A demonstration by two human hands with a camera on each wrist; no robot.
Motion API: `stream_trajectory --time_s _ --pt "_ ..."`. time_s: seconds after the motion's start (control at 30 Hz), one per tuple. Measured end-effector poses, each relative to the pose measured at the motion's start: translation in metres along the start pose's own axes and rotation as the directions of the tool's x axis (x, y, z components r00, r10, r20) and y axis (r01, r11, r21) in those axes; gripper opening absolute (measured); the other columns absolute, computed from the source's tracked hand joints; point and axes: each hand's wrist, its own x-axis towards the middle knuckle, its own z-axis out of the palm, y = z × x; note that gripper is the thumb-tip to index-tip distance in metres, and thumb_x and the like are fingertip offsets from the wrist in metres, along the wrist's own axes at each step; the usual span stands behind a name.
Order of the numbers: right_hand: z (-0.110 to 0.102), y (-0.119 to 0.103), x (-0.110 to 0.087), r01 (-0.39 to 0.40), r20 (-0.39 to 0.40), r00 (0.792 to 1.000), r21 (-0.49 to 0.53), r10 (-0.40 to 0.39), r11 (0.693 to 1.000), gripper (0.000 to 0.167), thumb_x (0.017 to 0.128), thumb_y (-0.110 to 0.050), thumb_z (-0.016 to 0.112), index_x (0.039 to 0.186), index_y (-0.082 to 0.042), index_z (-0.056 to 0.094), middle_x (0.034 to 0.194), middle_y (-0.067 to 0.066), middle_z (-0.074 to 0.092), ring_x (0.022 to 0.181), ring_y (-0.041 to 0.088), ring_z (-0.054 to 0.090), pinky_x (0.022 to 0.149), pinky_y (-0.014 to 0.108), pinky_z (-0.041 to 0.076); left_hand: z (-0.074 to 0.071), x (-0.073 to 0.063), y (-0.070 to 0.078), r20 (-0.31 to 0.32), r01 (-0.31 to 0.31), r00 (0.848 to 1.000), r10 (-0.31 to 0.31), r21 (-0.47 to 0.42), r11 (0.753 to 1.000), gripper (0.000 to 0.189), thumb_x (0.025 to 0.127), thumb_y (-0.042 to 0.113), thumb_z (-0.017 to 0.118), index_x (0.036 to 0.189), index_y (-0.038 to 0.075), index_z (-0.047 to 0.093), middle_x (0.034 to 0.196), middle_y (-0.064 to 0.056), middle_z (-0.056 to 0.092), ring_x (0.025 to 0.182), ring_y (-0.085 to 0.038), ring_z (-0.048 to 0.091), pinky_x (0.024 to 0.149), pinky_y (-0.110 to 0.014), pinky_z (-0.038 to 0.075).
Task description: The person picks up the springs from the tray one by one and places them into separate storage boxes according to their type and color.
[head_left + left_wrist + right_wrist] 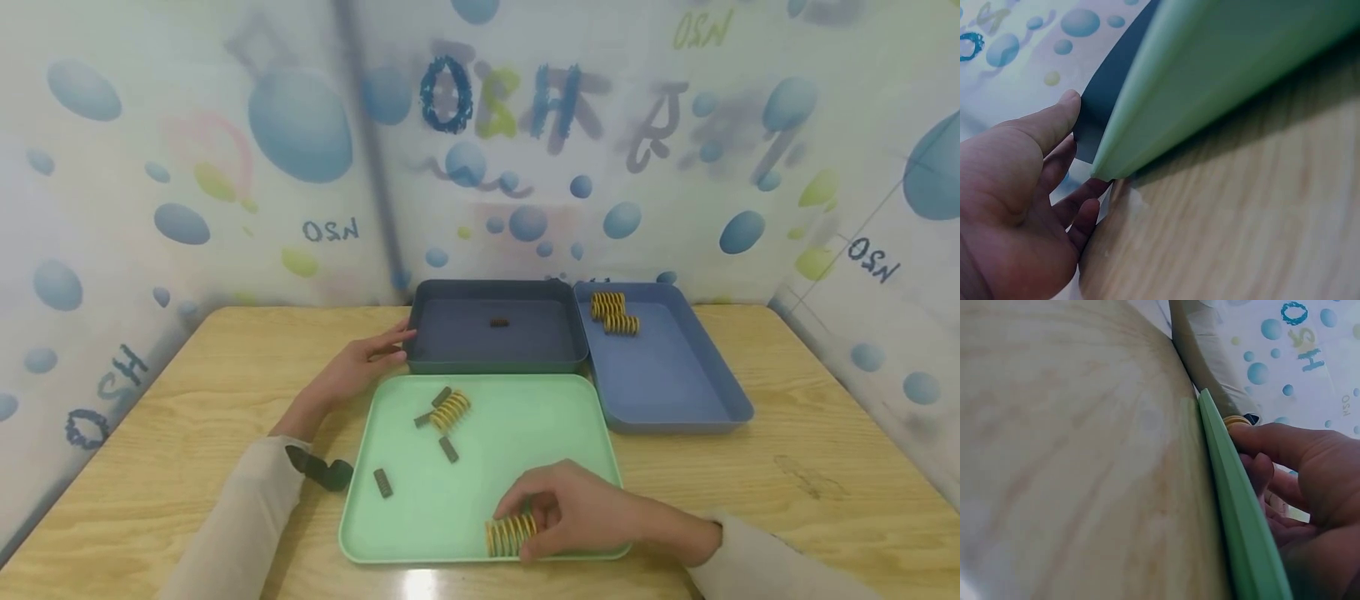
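Left hand (358, 367), left of centre: fingers loosely extended and apart, gripping nothing, tips against the left wall of the dark tray, apparently to steady it. Green tray (540, 425), lower centre: shallow and rimmed, presumably so that loose coils cannot roll off; four small dark springs (382, 483) lie in its left half, with one yellow spring (452, 411) on its side among the upper three. Dark tray (457, 335), centre, just beyond the green one: holds one small spring (498, 322), lying flat. Held yellow spring (510, 535), lower centre, at the green tray's near rim: on its side, pinched at its right end by thumb and fingers of the right hand (581, 508), a hold that probably checks rolling. Blue tray (663, 379), right of centre: at least two yellow springs (622, 324) in its upper left corner, seemingly grouped by likeness.
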Motion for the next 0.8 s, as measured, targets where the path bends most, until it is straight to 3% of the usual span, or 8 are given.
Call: stream_trajectory --time_s 0.07,0.13,0.3,0.43,0.67,0.8 --pt "0.001 0.002 0.000 0.009 -0.019 1.000 0.014 -0.009 1.000 0.034 0.081 -0.017 0.078 0.113 -0.013 0.067 0.085 0.004 0.065 0.063 -0.003 0.053 0.052 0.023 0.051 -0.001 0.001 0.000 0.000 -0.003 1.000 0.003 -0.006 1.000 0.042 0.099 0.012 0.054 0.140 0.004 0.048 0.153 -0.012 0.028 0.140 -0.031 0.024 0.111 -0.048 0.023" --pt "0.001 0.003 -0.001 0.021 -0.033 0.999 0.018 -0.021 1.000 0.034 0.081 -0.017 0.078 0.113 -0.012 0.068 0.083 0.005 0.065 0.063 -0.003 0.053 0.051 0.023 0.051 0.000 0.004 -0.010 -0.003 -0.011 1.000 0.011 -0.014 1.000 0.043 0.099 0.015 0.054 0.140 0.005 0.047 0.153 -0.008 0.029 0.138 -0.030 0.031 0.110 -0.047 0.025" --pt "0.003 0.004 -0.001 0.028 -0.051 0.998 0.029 -0.027 0.999 0.034 0.080 -0.015 0.079 0.112 -0.010 0.069 0.081 0.006 0.065 0.062 -0.003 0.053 0.050 0.023 0.051 0.002 0.010 -0.035 -0.019 -0.016 1.000 0.017 0.008 1.000 0.045 0.098 0.023 0.056 0.141 0.011 0.049 0.153 0.003 0.030 0.138 -0.022 0.031 0.111 -0.046 0.024" --pt "0.003 0.005 -0.001 0.027 -0.057 0.998 0.037 -0.025 0.999 0.034 0.080 -0.014 0.079 0.112 -0.008 0.069 0.079 0.007 0.065 0.061 -0.003 0.052 0.049 0.023 0.051 0.002 0.009 -0.031 -0.022 -0.002 1.000 0.002 0.018 1.000 0.044 0.099 0.020 0.056 0.141 0.011 0.049 0.153 0.002 0.030 0.142 -0.022 0.022 0.112 -0.047 0.019" --pt "-0.005 -0.002 -0.002 0.015 -0.080 0.997 0.025 -0.013 1.000 0.035 0.079 -0.017 0.079 0.112 -0.009 0.070 0.082 0.007 0.064 0.060 -0.002 0.052 0.051 0.024 0.051 0.001 0.001 -0.002 -0.004 0.005 1.000 -0.005 0.026 1.000 0.043 0.098 0.013 0.055 0.140 0.003 0.047 0.153 -0.010 0.029 0.141 -0.030 0.021 0.111 -0.049 0.020" --pt "-0.013 -0.003 -0.002 0.030 -0.078 0.996 0.005 -0.030 1.000 0.036 0.079 -0.017 0.079 0.113 -0.008 0.070 0.082 0.008 0.064 0.059 -0.002 0.050 0.050 0.023 0.050 0.000 0.000 0.001 0.000 0.010 1.000 -0.010 0.037 0.999 0.043 0.099 0.014 0.054 0.140 0.004 0.047 0.153 -0.011 0.029 0.141 -0.030 0.021 0.111 -0.049 0.021"
